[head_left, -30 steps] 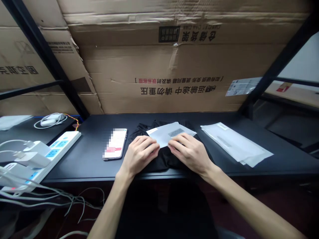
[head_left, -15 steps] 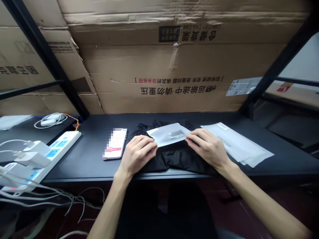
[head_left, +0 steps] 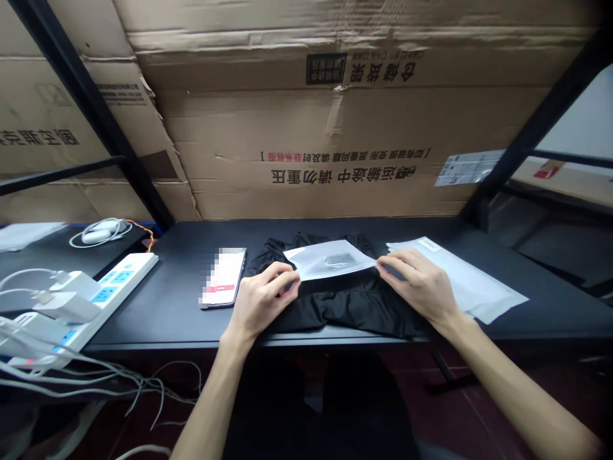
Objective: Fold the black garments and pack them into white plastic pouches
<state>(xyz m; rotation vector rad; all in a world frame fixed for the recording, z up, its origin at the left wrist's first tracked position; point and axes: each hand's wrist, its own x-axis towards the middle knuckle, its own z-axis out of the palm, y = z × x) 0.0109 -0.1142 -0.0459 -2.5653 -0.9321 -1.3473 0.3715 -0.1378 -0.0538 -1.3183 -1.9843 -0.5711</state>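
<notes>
Between my hands is a frosted, translucent plastic bag [head_left: 330, 259] with a small printed patch. My left hand [head_left: 268, 297] pinches its near left corner, and my right hand [head_left: 421, 284] pinches its right end between thumb and fingers. The bag is held just above a bundle of black cloth [head_left: 330, 310] that lies crumpled near the desk's front edge. Part of the cloth is covered by the bag and my hands. More frosted plastic bags [head_left: 479, 284] lie flat to the right, partly behind my right hand.
A phone [head_left: 224, 278] with a lit screen lies left of my left hand. Farther left, a white power strip [head_left: 127, 275] carries several plugs and cables [head_left: 138, 377]. A coiled white cable [head_left: 98, 233] sits behind it. Cardboard [head_left: 306, 128] stands along the back, between black metal posts [head_left: 522, 121].
My right hand has moved a little to the right, and the bag between my hands looks stretched wider. My left hand stays nearly in place.
</notes>
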